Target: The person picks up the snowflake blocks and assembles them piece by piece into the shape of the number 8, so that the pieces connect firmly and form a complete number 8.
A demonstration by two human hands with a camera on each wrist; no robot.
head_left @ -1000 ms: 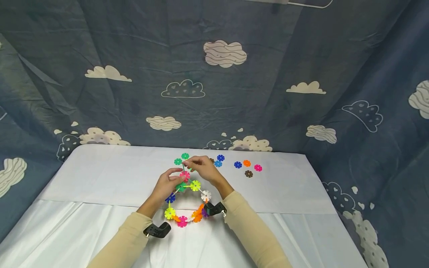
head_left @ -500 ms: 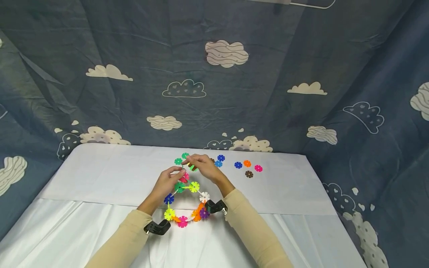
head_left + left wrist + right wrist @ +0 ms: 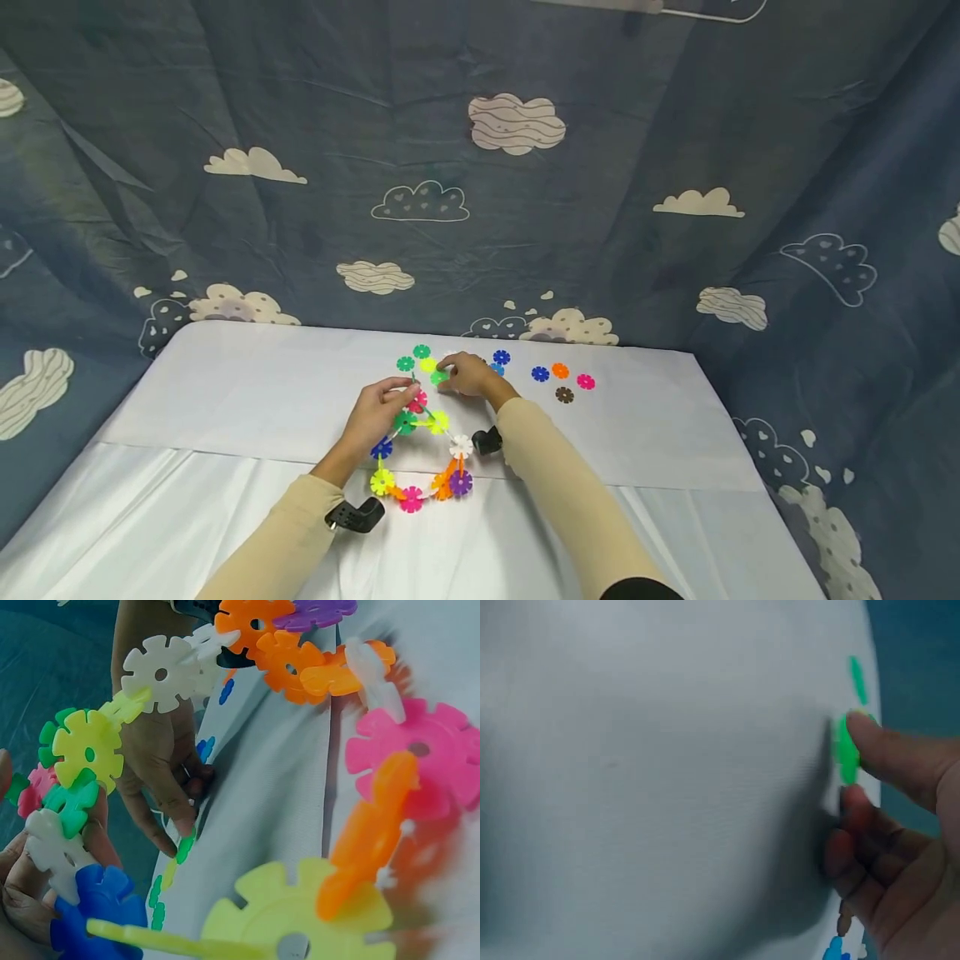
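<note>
My left hand grips a ring of linked plastic snowflake discs near its far end, beside a pink disc. The ring joins notched discs in several colours, including a yellow disc, a white disc and a blue disc. A dark green disc stands edge-on above the pink one at my left fingertips. My right hand is down at the table, thumb and fingertip at opposite edges of a light green disc. Its other fingers are curled below.
Loose discs lie beyond the hands: green, another green and yellow. To the right are blue, orange, pink and brown. A cloud-patterned curtain rises behind the white table.
My right hand has left the upright dark green disc by my left fingertips and moved right and down to the light green disc. My left hand still holds the ring in nearly the same place.
</note>
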